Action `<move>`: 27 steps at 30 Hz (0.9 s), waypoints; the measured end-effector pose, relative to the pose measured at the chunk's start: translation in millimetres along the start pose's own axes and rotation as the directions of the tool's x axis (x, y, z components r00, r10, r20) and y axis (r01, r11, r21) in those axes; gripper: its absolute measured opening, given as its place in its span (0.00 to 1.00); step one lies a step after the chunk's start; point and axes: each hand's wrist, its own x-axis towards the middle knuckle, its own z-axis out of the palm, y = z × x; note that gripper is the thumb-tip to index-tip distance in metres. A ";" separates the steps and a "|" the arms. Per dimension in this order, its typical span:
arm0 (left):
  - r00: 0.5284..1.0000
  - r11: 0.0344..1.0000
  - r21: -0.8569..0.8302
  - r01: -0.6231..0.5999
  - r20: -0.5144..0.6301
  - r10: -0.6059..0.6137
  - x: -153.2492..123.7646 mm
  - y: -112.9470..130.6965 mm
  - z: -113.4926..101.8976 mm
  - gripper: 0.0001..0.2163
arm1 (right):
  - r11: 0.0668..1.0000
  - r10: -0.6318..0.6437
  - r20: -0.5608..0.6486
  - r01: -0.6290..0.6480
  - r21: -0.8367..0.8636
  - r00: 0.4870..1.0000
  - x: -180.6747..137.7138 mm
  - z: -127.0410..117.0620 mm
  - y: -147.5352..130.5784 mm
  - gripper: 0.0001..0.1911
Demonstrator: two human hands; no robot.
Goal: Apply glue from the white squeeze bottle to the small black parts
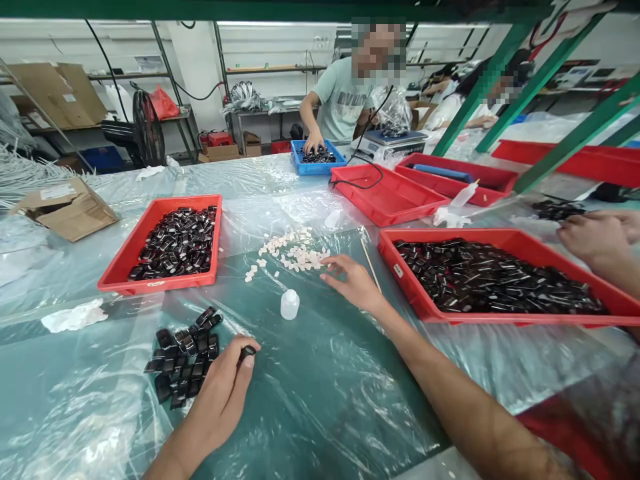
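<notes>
Low on the mat, my left hand (223, 377) grips a small black plastic part (247, 352) between thumb and fingers. Beside that hand, on its left, lies a loose pile of similar black parts (183, 357). My right hand (353, 283) reaches over the mat with thumb and forefinger apart, and I see nothing between them. Its fingertips are at the right edge of a scatter of small white pieces (303, 258). Between my hands stands a small translucent bottle (289, 305) with a thin nozzle pointing up and left.
Red trays of black parts stand at left (115, 280) and right (425, 307). A thin stick (371, 260) lies by the right tray. Farther back are an empty red tray (395, 213) and a co-worker's hand (314, 141) in a blue tray (295, 160). Another person's hands (600, 237) are at right.
</notes>
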 end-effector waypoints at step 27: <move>0.902 0.911 0.066 -0.408 -0.126 0.413 5.3 -13.7 8.1 0.13 | 0.861 -0.161 0.052 0.114 0.495 0.986 -52.1 19.4 -91.1 0.09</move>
